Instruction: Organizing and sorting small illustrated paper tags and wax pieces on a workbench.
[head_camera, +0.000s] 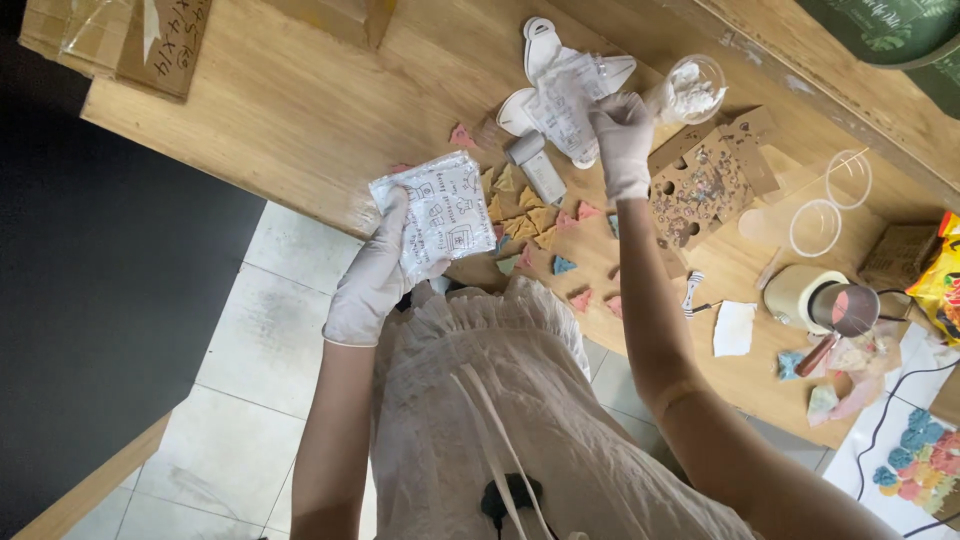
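Both hands are gloved in white and both are closed on packets. From the head view, which is the only one, I see the left hand (372, 282) pinching a flat white plastic pouch with small printed drawings (440, 212) by its lower edge, holding it over the near edge of the long wooden table (300, 110). The right hand (623, 140) grips a second, crumpled white printed pouch (562, 105) higher up, lifted above the table near a clear plastic cup holding white powder (690, 92).

Between the hands, on the table, lie many small triangular pieces in yellow, pink and blue (535, 225), and a small grey rectangular block (535, 165). Right of them stands a brown cardboard box with round holes and speckled print (705, 180), then two empty clear round lids (830, 205).

I judge the step in hand to be the handling of the pouches, one in each hand, perhaps sorting or opening them. For the next move I think one pouch must be put down, so that both hands can work on the other without spilling.
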